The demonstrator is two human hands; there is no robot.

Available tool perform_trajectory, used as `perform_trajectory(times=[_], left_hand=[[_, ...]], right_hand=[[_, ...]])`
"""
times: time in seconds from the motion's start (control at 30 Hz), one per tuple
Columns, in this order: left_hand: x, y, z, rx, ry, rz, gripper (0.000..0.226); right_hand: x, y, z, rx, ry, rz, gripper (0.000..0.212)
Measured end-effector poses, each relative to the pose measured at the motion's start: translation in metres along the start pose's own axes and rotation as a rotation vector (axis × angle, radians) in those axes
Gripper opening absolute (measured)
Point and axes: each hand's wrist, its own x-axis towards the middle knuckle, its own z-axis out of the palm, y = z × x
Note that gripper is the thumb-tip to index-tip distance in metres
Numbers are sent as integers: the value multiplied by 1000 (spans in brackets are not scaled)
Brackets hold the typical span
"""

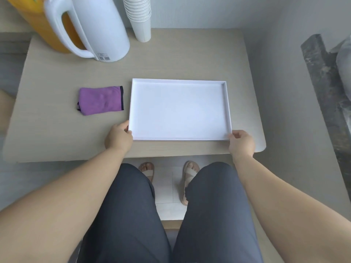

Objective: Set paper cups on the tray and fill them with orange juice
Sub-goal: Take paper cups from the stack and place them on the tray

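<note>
1. Gripping the white tray by its two near corners, we have our left hand closed on the near-left corner and our right hand closed on the near-right corner, thumbs on the rim.
2. We see the tray lying flat on the pale wooden table, toward its near right part, with nothing inside it (no cup has been set on it yet).
3. We find the stack of paper cups standing mouth-down at the far edge of the table, well apart from the tray and behind its left half.
4. We note a white jug with a big handle to the left of the cups, its handle turned toward the far-left corner.
5. We see an orange juice container just behind the jug's handle, partly cut off by the top edge of the view.
6. We also have a folded purple cloth lying just beside the tray's left side, not touching it.
7. We are seated, with dark trousers and sandalled feet showing below the table edge.
</note>
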Motion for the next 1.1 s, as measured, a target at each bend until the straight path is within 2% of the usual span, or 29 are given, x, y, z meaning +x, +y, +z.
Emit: perform_trajectory(times=[0.37,0.47,0.5,0.6,0.67,0.77,0.93,1.1], left_hand=[[0,-5,2,91,-37,17,41],[-2,1,-8,147,-73,-4,46],[-1,4,-14,188,-55,5,47],[23,20,-41,310,78,82,46],[45,37,-57,380,92,122,45],[86,66,-69,388,55,141,45],[137,95,-64,432,-22,112,50],[162,85,-53,497,-79,21,51]], right_hand=[[4,-12,1,-78,-45,-1,32],[11,-14,-1,-3,-85,57,18],[14,-17,-2,25,-82,94,12],[26,-36,-4,134,-11,126,23],[30,-53,-1,127,25,64,41],[33,-95,22,86,4,-149,41],[34,-171,86,87,-180,-398,40],[46,-235,140,149,-347,-485,52]])
